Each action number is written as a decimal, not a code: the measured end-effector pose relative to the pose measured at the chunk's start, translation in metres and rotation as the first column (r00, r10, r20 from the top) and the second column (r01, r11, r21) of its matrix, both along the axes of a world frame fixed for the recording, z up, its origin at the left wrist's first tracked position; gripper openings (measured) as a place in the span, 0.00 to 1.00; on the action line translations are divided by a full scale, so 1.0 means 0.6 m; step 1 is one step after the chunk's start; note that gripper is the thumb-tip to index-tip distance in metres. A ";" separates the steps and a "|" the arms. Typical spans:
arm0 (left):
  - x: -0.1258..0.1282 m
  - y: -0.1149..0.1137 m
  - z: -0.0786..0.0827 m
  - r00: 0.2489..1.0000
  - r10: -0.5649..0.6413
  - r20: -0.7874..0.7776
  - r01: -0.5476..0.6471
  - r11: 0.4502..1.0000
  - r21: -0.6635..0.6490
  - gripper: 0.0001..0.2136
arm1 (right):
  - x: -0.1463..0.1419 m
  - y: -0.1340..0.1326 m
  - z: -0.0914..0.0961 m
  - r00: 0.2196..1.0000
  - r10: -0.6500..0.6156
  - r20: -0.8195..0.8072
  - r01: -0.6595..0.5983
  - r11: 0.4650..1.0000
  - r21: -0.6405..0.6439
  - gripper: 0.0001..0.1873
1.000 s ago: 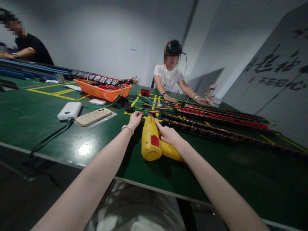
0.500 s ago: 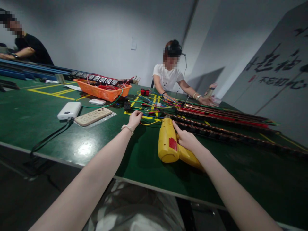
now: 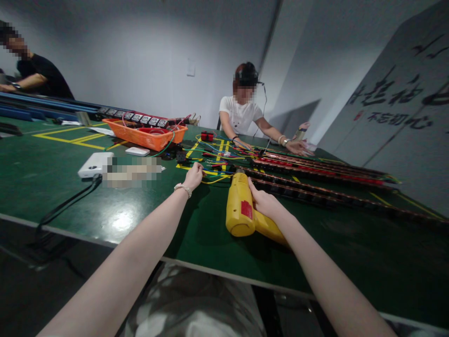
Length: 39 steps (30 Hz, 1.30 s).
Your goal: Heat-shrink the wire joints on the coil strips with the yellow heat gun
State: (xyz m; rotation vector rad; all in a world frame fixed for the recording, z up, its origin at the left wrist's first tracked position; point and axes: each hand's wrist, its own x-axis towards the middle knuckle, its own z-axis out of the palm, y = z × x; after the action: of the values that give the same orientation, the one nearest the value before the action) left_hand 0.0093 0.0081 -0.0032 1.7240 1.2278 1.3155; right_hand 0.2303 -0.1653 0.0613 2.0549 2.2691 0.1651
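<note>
A yellow heat gun [image 3: 240, 206] with a red label is gripped by its handle in my right hand [image 3: 264, 201]. Its metal nozzle points away from me, toward the wires by the ends of the long dark strips [image 3: 301, 189]. My left hand [image 3: 194, 176] is pinched closed at the near end of the coloured wires [image 3: 218, 178]; a blue and a yellow wire run from the fingers toward the nozzle. Exactly which wire sits between the fingertips is partly hidden.
An orange basket [image 3: 143, 134] holds parts at the back left. Nearer lie a white power bank [image 3: 95, 164] with a black cable and a small white case [image 3: 137, 151]. Across the green table [image 3: 147, 201], a co-worker in white [image 3: 242, 114] reaches over the strips; another person sits far left.
The view has shifted slightly, so everything sits a little further left. Both hands keep their hold, and the heat gun stays at the wires.
</note>
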 end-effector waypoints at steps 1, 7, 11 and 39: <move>0.001 -0.001 0.001 1.000 0.003 0.011 -0.003 1.000 0.000 0.04 | -0.001 0.000 0.000 1.000 -0.002 -0.001 0.002 1.000 0.001 0.44; 0.002 -0.007 0.006 0.999 0.005 0.054 -0.005 1.000 0.000 0.06 | 0.000 -0.001 0.002 1.000 -0.013 0.004 0.013 1.000 0.014 0.44; 0.001 -0.007 0.007 0.999 0.013 0.053 -0.013 1.000 0.001 0.07 | -0.003 -0.006 0.005 1.000 -0.013 0.001 0.013 0.999 0.052 0.44; -0.001 -0.013 0.018 0.996 0.071 0.052 -0.074 0.996 0.050 0.09 | -0.114 0.042 -0.007 0.979 0.205 -0.025 -0.203 0.977 0.061 0.45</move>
State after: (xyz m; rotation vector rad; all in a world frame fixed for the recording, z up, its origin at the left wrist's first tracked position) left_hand 0.0087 0.0001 0.0076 1.6853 1.2487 1.4360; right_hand 0.1622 -0.1401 0.0570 1.8586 2.5204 0.2156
